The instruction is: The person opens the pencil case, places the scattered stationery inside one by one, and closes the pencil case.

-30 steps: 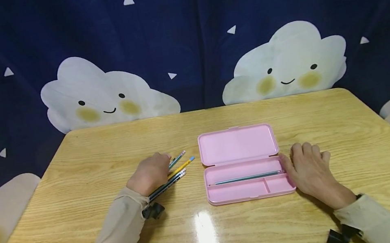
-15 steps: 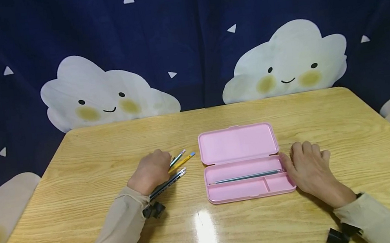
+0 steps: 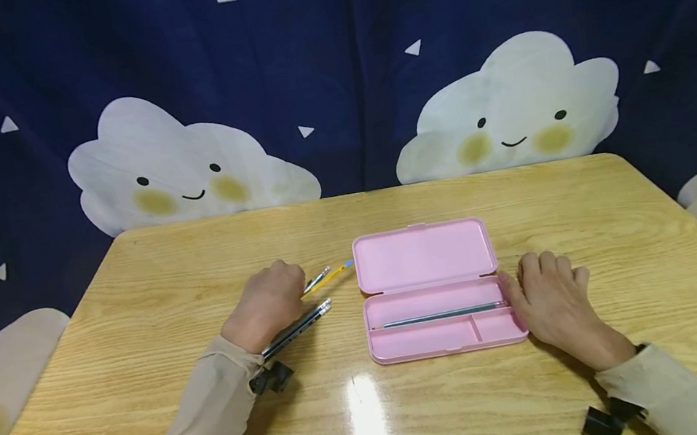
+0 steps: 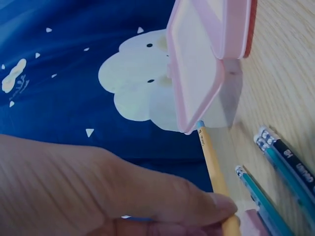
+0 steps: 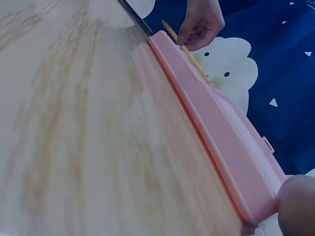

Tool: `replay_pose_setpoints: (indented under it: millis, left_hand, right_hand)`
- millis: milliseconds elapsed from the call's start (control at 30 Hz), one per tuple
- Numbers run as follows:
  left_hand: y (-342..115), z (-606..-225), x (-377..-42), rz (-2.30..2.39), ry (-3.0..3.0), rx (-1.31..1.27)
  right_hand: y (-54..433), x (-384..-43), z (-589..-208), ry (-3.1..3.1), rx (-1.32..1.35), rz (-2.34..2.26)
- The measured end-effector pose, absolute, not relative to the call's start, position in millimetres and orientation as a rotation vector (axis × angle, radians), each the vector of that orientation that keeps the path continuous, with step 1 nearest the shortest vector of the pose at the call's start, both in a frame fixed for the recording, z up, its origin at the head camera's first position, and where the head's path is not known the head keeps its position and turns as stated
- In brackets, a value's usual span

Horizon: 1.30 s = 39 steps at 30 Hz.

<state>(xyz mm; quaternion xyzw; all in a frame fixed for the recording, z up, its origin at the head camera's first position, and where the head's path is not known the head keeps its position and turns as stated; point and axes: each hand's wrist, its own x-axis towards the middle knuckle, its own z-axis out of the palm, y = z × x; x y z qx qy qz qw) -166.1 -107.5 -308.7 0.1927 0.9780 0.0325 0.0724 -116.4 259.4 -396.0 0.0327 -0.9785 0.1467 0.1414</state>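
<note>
My left hand [image 3: 269,298] pinches a yellow pencil [image 4: 210,157] between thumb and fingers; its blue end points at the pink pencil case. Below that hand, several dark and green pencils [image 3: 297,328] lie on the table. The pink pencil case [image 3: 421,344] stands with its lid [image 3: 423,257] folded back. A green pencil [image 3: 441,315] lies in its long rear compartment. My right hand [image 3: 554,304] rests at the case's right end, thumb against the side wall and the other fingers bent beside it. Its fingertips are hidden in the head view.
The wooden table [image 3: 466,408] carries everything. A dark blue curtain [image 3: 327,51] with clouds hangs behind its far edge. The case's front has two compartments parted by a small divider [image 3: 476,329].
My left hand has shifted slightly away from me, and the yellow pencil has risen and slid right towards the case lid, apart from the other pencils. My right hand stays put.
</note>
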Motion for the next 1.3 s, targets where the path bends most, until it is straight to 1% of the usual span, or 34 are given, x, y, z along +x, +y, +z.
replay_pose_setpoints:
  millis: [467, 967, 1300]
  left_hand:
    - [-106, -302, -161, 0.145, 2.947, 0.606]
    - [-97, -306, -157, 0.107, 2.959, 0.661]
    - [-93, -309, -157, 0.135, 2.991, 0.767]
  right_hand:
    - [260, -116, -396, -2.817, 0.106, 0.415]
    - [259, -116, -396, -2.808, 0.101, 0.410]
    - [259, -115, -396, -2.796, 0.109, 0.408]
